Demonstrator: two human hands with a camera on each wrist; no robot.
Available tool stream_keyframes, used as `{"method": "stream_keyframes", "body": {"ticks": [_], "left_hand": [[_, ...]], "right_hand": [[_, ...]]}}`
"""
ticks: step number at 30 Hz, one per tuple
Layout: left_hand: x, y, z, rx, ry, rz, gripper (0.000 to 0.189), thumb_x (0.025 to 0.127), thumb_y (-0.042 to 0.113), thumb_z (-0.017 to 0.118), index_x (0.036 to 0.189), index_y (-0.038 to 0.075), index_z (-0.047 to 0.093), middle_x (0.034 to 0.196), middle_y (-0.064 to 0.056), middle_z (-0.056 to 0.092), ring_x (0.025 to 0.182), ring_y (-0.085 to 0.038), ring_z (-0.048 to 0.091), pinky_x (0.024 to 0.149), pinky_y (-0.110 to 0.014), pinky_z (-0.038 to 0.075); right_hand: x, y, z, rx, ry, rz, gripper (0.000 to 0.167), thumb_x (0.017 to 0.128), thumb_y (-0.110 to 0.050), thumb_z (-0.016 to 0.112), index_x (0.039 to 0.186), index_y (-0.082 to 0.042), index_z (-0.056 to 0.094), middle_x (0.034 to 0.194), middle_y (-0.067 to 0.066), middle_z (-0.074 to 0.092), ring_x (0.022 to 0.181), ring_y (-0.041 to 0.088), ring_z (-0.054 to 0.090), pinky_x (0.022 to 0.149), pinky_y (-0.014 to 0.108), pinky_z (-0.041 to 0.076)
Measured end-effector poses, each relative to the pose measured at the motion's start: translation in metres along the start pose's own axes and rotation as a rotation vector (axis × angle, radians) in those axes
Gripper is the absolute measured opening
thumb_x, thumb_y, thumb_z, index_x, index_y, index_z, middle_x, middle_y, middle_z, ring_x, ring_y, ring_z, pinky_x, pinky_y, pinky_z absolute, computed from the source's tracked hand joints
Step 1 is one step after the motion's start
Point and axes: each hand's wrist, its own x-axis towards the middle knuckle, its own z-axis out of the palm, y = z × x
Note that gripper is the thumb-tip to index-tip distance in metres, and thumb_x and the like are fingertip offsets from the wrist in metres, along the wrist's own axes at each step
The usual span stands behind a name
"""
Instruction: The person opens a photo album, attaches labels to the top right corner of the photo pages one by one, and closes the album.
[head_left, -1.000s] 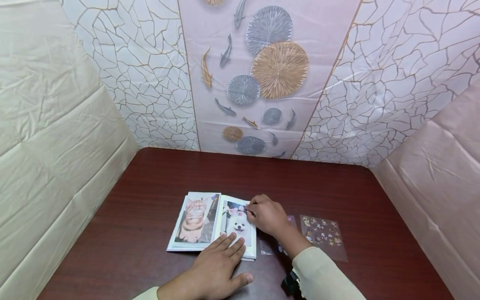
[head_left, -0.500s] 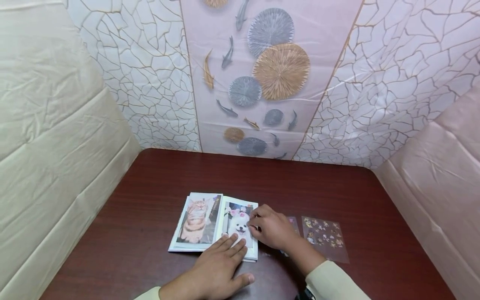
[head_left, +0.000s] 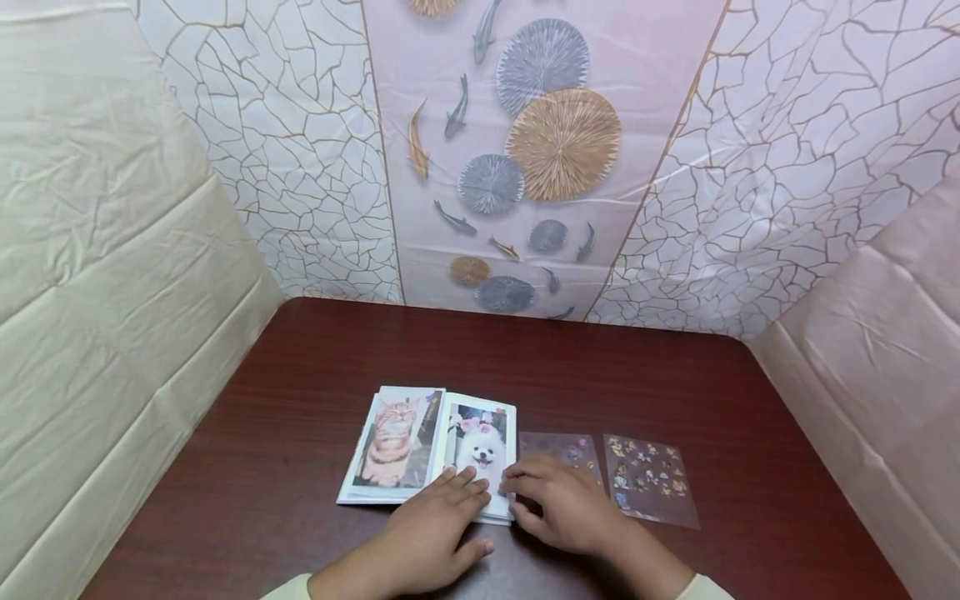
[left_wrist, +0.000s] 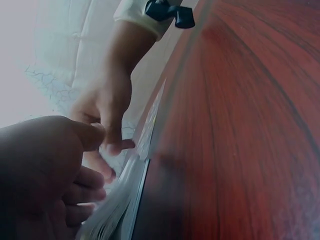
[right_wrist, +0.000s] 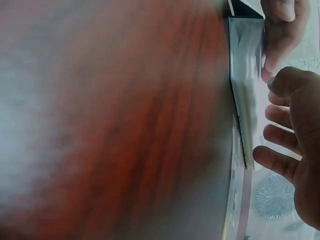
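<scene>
A small photo album (head_left: pixel 512 425) lies spread on the table. Its left page has an orange cat photo (head_left: pixel 392 446), its right page a photo of a white dog (head_left: pixel 482 450) with pink flowers on its head. Across the lower part of the dog page rests my left hand (head_left: pixel 427 533), fingers straight. My right hand (head_left: pixel 566 504) is at that page's right edge, fingers loosely bent and apart, with nothing visible in it. In the right wrist view, the fingertips of the right hand (right_wrist: pixel 305 130) are beside the album's page stack (right_wrist: pixel 246 75).
Two clear sheets of small colourful stickers lie right of the album: a nearer sheet (head_left: pixel 581 450), partly covered by my right hand, and a farther sheet (head_left: pixel 652 475). The dark red table (head_left: pixel 360 342) ends at fabric-covered walls on its left, right and back.
My right hand has come down the dog page from its upper right corner to the lower right edge, its fingers spreading from a pinch. The left hand stays nearly still on the page.
</scene>
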Motion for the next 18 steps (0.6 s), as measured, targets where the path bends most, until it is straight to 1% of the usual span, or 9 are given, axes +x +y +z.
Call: {"method": "stream_keyframes", "body": {"ticks": [4, 6, 8, 10, 13, 16, 18], "left_hand": [[-0.001, -0.004, -0.001, 0.003, 0.037, 0.019, 0.051, 0.1, 0.04, 0.064, 0.137, 0.005, 0.064, 0.143, -0.008, 0.06, 0.141, -0.024, 0.046, 0.118, -0.042, 0.034], [-0.003, -0.007, -0.002, 0.011, 0.059, 0.032, 0.05, 0.099, 0.037, 0.066, 0.137, 0.005, 0.064, 0.143, -0.007, 0.061, 0.141, -0.023, 0.047, 0.118, -0.042, 0.035], [-0.005, -0.011, -0.003, 0.017, 0.081, 0.04, 0.049, 0.098, 0.034, 0.069, 0.137, 0.005, 0.064, 0.143, -0.007, 0.06, 0.141, -0.023, 0.046, 0.118, -0.041, 0.035], [-0.008, -0.017, -0.004, 0.046, 0.111, 0.043, 0.052, 0.094, 0.033, 0.073, 0.138, 0.006, 0.063, 0.145, -0.008, 0.059, 0.142, -0.025, 0.045, 0.118, -0.043, 0.035], [-0.015, -0.029, -0.005, 0.098, 0.159, 0.009, 0.062, 0.084, 0.031, 0.082, 0.138, 0.008, 0.063, 0.149, -0.012, 0.054, 0.143, -0.031, 0.043, 0.117, -0.048, 0.035], [-0.023, -0.042, -0.005, 0.149, 0.207, -0.062, 0.073, 0.072, 0.026, 0.09, 0.138, 0.009, 0.063, 0.149, -0.019, 0.051, 0.141, -0.04, 0.043, 0.115, -0.053, 0.036], [-0.028, -0.051, -0.004, 0.163, 0.238, -0.118, 0.076, 0.066, 0.018, 0.091, 0.137, 0.011, 0.063, 0.146, -0.021, 0.053, 0.137, -0.043, 0.046, 0.111, -0.056, 0.04]], "right_hand": [[-0.008, -0.003, 0.0, -0.004, -0.037, 0.018, 0.026, 0.088, -0.029, 0.077, 0.113, -0.022, 0.077, 0.124, -0.008, 0.067, 0.114, 0.013, 0.063, 0.083, 0.038, 0.059], [-0.012, -0.004, 0.0, -0.013, -0.054, 0.023, 0.026, 0.088, -0.031, 0.077, 0.113, -0.024, 0.077, 0.126, -0.009, 0.067, 0.117, 0.013, 0.062, 0.083, 0.041, 0.059], [-0.015, -0.004, 0.001, -0.013, -0.064, 0.02, 0.026, 0.089, -0.032, 0.077, 0.113, -0.025, 0.077, 0.127, -0.009, 0.066, 0.119, 0.015, 0.061, 0.085, 0.044, 0.059], [-0.017, -0.004, 0.002, -0.015, -0.064, 0.011, 0.025, 0.089, -0.033, 0.077, 0.113, -0.025, 0.078, 0.129, -0.008, 0.066, 0.122, 0.016, 0.06, 0.088, 0.046, 0.057], [-0.02, -0.003, 0.002, -0.014, -0.041, -0.008, 0.025, 0.087, -0.032, 0.078, 0.111, -0.025, 0.078, 0.128, -0.007, 0.066, 0.123, 0.019, 0.061, 0.092, 0.047, 0.056], [-0.022, -0.003, 0.002, -0.021, -0.027, -0.013, 0.025, 0.087, -0.032, 0.078, 0.111, -0.024, 0.078, 0.127, -0.006, 0.067, 0.123, 0.021, 0.061, 0.093, 0.048, 0.056], [-0.024, -0.003, 0.002, -0.024, -0.028, -0.006, 0.026, 0.087, -0.031, 0.078, 0.113, -0.024, 0.078, 0.127, -0.006, 0.066, 0.124, 0.022, 0.06, 0.092, 0.049, 0.056]]}}
